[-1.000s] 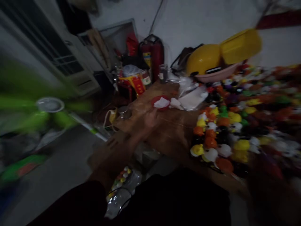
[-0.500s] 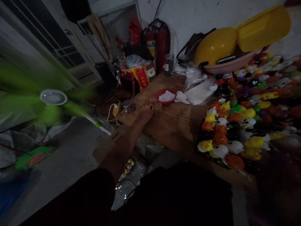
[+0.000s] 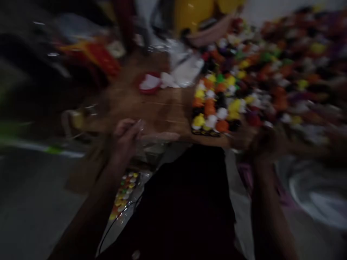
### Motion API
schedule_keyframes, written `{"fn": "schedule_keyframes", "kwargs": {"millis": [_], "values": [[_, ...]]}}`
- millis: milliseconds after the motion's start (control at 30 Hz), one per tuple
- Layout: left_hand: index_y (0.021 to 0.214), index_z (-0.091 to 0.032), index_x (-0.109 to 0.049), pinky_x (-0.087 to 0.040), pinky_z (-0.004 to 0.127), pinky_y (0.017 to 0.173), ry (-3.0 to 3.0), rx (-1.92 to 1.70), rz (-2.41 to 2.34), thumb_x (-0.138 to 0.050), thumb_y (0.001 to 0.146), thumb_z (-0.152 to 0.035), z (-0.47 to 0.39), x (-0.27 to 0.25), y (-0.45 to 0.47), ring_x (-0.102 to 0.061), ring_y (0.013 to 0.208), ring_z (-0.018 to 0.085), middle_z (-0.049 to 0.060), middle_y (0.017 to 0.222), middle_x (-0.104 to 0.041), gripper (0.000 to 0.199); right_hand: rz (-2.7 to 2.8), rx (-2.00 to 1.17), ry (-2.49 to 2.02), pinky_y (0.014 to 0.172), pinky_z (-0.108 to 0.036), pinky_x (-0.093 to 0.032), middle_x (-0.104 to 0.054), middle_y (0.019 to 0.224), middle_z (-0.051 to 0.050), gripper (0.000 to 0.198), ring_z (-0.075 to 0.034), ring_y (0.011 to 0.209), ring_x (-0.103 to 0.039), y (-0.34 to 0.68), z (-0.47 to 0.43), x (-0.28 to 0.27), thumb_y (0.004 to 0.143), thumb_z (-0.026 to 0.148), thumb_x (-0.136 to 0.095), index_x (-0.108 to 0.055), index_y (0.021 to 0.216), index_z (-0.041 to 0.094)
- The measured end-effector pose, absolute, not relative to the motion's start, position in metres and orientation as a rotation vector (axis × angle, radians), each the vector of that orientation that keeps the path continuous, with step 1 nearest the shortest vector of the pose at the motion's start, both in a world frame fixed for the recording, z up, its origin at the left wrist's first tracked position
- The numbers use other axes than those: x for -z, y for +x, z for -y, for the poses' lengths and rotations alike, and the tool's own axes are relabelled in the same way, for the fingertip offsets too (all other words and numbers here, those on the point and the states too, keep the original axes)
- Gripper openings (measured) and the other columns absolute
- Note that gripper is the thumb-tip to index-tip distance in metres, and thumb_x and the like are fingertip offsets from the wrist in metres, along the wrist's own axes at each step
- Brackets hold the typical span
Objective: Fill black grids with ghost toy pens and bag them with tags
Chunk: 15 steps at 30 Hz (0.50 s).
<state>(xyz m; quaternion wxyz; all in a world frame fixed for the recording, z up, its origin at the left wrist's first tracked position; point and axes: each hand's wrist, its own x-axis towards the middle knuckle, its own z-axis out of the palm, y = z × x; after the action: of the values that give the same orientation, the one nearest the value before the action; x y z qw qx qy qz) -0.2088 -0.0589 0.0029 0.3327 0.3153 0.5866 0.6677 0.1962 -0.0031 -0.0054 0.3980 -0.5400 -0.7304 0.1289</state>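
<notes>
My left hand (image 3: pixel 127 131) is over the front edge of the wooden table (image 3: pixel 119 97), its fingers pinched together. At its fingertips shows a small clear, shiny bit that looks like plastic (image 3: pixel 140 125); blur hides its exact shape. My right hand (image 3: pixel 264 142) is a dark, smeared shape at the table's front right, by the pile of small coloured toy figures (image 3: pixel 279 97); its fingers cannot be made out. Between the hands, a block of toy figures in rows (image 3: pixel 213 104) stands on the table, orange, yellow, white and black.
A red dish (image 3: pixel 150 83) with white paper slips lies on the table, near white paper and clear plastic bags (image 3: pixel 187 68). Behind are a pink basin (image 3: pixel 214 32) and a yellow object (image 3: pixel 192 14). More figures in clear plastic (image 3: pixel 126 193) lie below the table edge.
The view has swung right and down. My left hand, which lay farther back on the tabletop, is now at the front edge with fingers pinched. My right hand has come into view.
</notes>
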Motion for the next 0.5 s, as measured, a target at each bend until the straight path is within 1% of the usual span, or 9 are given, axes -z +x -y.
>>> {"fn": "schedule_keyframes", "kwargs": {"millis": [67, 100, 167, 233, 267, 300, 367, 433, 500], "values": [[0.091, -0.021, -0.066, -0.035, 0.017, 0.048, 0.689, -1.616, -1.365, -0.073, 0.057, -0.011, 0.068, 0.003, -0.185, -0.052, 0.061, 0.007, 0.0, 0.093, -0.071, 0.036, 1.634, -0.124, -1.526, 0.099, -0.045, -0.052, -0.071, 0.107, -0.016, 0.042, -0.027, 0.101, -0.066, 0.179, 0.047, 0.018, 0.108, 0.042, -0.043, -0.07, 0.126, 0.016], [0.087, -0.02, -0.067, -0.034, 0.016, 0.047, 0.629, -1.516, -1.344, -0.07, 0.054, -0.009, 0.072, 0.01, -0.171, -0.051, 0.059, 0.007, -0.001, 0.085, -0.07, 0.035, 1.71, -0.217, -1.502, 0.093, -0.042, -0.055, -0.073, 0.106, -0.013, 0.039, -0.025, 0.096, -0.069, 0.166, 0.066, 0.026, 0.108, 0.041, -0.046, -0.072, 0.126, 0.018], [0.072, -0.019, -0.059, -0.033, 0.016, 0.046, 0.539, -1.236, -1.301, -0.062, 0.054, -0.009, 0.082, 0.025, -0.138, -0.043, 0.05, 0.006, -0.004, 0.061, -0.055, 0.021, 1.785, -0.462, -1.426, 0.086, -0.038, -0.058, -0.075, 0.102, -0.01, 0.038, -0.022, 0.092, -0.071, 0.14, 0.098, 0.038, 0.108, 0.04, -0.045, -0.075, 0.118, 0.018], [0.066, -0.02, -0.052, -0.034, 0.018, 0.047, 0.539, -1.043, -1.26, -0.058, 0.058, -0.013, 0.097, 0.038, -0.106, -0.038, 0.045, 0.008, -0.007, 0.051, -0.041, 0.012, 1.733, -0.778, -1.391, 0.09, -0.038, -0.06, -0.076, 0.109, -0.01, 0.04, -0.022, 0.099, -0.072, 0.122, 0.126, 0.046, 0.108, 0.044, -0.046, -0.073, 0.124, 0.018], [0.067, -0.02, -0.053, -0.037, 0.02, 0.049, 0.618, -0.969, -1.216, -0.056, 0.062, -0.015, 0.104, 0.042, -0.092, -0.04, 0.047, 0.009, -0.006, 0.052, -0.042, 0.008, 1.672, -0.945, -1.384, 0.095, -0.04, -0.06, -0.075, 0.118, -0.01, 0.043, -0.023, 0.107, -0.072, 0.116, 0.138, 0.049, 0.108, 0.046, -0.045, -0.069, 0.133, 0.02], [0.069, -0.02, -0.056, -0.042, 0.021, 0.053, 0.752, -0.923, -1.167, -0.055, 0.067, -0.017, 0.11, 0.043, -0.079, -0.046, 0.051, 0.01, -0.004, 0.056, -0.048, 0.004, 1.617, -1.108, -1.366, 0.101, -0.042, -0.059, -0.073, 0.129, -0.011, 0.048, -0.025, 0.117, -0.07, 0.114, 0.149, 0.051, 0.108, 0.049, -0.046, -0.062, 0.143, 0.022], [0.077, -0.019, -0.064, -0.052, 0.027, 0.071, 1.108, -0.796, -1.031, -0.052, 0.08, -0.02, 0.118, 0.04, -0.059, -0.06, 0.071, 0.014, 0.001, 0.074, -0.063, 0.012, 1.557, -1.346, -1.298, 0.11, -0.045, -0.055, -0.065, 0.145, -0.011, 0.06, -0.027, 0.132, -0.064, 0.115, 0.164, 0.058, 0.105, 0.055, -0.051, -0.049, 0.157, 0.024], [0.092, -0.017, -0.068, -0.055, 0.032, 0.089, 1.454, -0.692, -0.912, -0.054, 0.089, -0.024, 0.123, 0.035, -0.047, -0.066, 0.092, 0.018, 0.005, 0.096, -0.069, 0.016, 1.542, -1.413, -1.254, 0.114, -0.045, -0.054, -0.062, 0.149, -0.012, 0.067, -0.029, 0.136, -0.062, 0.122, 0.168, 0.068, 0.102, 0.06, -0.055, -0.047, 0.158, 0.024], [0.107, -0.017, -0.066, -0.055, 0.036, 0.102, 1.705, -0.656, -0.87, -0.054, 0.093, -0.023, 0.125, 0.034, -0.039, -0.067, 0.109, 0.022, 0.01, 0.114, -0.069, 0.02, 1.544, -1.355, -1.272, 0.116, -0.044, -0.052, -0.061, 0.151, -0.012, 0.067, -0.028, 0.138, -0.061, 0.129, 0.165, 0.077, 0.099, 0.06, -0.059, -0.051, 0.154, 0.022]]}}
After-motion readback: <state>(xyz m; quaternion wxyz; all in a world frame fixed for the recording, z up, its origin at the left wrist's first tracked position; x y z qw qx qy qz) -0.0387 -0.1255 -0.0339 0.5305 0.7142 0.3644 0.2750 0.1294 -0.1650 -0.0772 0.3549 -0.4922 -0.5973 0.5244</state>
